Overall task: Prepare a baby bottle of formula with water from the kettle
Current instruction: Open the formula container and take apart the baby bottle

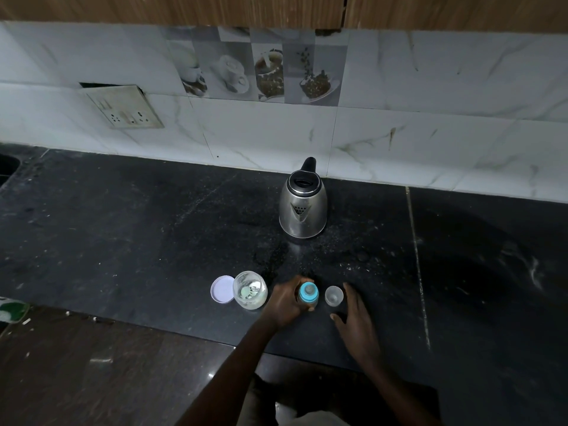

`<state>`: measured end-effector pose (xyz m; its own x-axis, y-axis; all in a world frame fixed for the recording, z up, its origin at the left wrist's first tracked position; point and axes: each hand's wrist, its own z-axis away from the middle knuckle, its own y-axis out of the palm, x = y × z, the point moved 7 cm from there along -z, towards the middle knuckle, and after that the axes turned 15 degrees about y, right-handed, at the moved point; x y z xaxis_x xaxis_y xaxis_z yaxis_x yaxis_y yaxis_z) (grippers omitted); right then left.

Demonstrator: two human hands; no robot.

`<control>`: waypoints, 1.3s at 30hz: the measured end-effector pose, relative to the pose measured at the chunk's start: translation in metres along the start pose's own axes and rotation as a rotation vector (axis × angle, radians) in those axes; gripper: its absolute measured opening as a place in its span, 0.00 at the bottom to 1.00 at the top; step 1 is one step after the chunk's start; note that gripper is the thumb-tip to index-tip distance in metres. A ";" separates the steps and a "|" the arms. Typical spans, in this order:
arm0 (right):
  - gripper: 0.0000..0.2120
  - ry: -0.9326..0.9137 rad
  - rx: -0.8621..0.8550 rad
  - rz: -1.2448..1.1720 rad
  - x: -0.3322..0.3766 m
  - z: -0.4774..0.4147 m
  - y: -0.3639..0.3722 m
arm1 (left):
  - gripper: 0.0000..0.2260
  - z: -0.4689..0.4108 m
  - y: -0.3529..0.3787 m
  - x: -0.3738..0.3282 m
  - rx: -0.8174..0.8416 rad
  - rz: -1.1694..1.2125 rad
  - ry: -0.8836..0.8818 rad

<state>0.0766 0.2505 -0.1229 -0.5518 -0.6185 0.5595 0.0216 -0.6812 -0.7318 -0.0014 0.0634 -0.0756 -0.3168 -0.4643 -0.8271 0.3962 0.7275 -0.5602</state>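
Desk [123, 241]: dark speckled stone, dusted with pale specks in front of the kettle.

Baby bottle [308, 296]: upright near the front edge, blue collar and teat fitted. Your left hand [284, 304] is wrapped around its body, fingers closed on it.

Clear cap [333, 295]: small, just right of the bottle, not touching it. Your right hand [356, 315] lies beside it on the desk, fingers spread and loose, gripping nothing.

Clear jar [250, 290]: lid off, just left of your left hand, pale contents at the bottom. Its white lid [221, 289] lies flat against the jar's left side.

Kettle [302, 204]: steel, black lid and handle, spout facing you, well behind the bottle near the tiled wall [399, 133]. Nothing stands between kettle and bottle.

Socket plate [121, 107]: on the wall, far left.
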 end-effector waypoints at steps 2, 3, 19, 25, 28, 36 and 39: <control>0.41 0.001 -0.085 -0.025 0.008 0.004 -0.006 | 0.24 0.001 0.001 0.000 -0.007 0.006 0.002; 0.40 -0.010 -0.131 -0.061 0.015 0.006 -0.011 | 0.24 0.001 0.001 0.000 -0.010 0.008 0.005; 0.25 -0.164 -0.114 0.466 0.112 0.013 0.004 | 0.15 0.002 -0.004 -0.005 -0.058 -0.047 0.075; 0.25 -0.179 -0.057 0.547 0.114 0.007 0.005 | 0.17 0.001 -0.003 -0.005 -0.060 -0.032 0.035; 0.23 -0.219 -0.006 0.575 0.118 0.002 0.007 | 0.19 -0.001 -0.003 -0.007 -0.051 -0.033 0.027; 0.23 -0.305 0.093 0.648 0.121 -0.006 0.006 | 0.26 -0.002 -0.003 -0.007 -0.050 -0.059 -0.004; 0.26 -0.364 0.144 0.626 0.123 -0.008 0.003 | 0.29 -0.003 -0.003 -0.005 -0.037 -0.064 -0.035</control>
<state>0.0022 0.1761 -0.0594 -0.0895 -0.9820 0.1664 0.3647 -0.1878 -0.9120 -0.0037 0.0648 -0.0692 -0.3098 -0.5274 -0.7911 0.3437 0.7137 -0.6104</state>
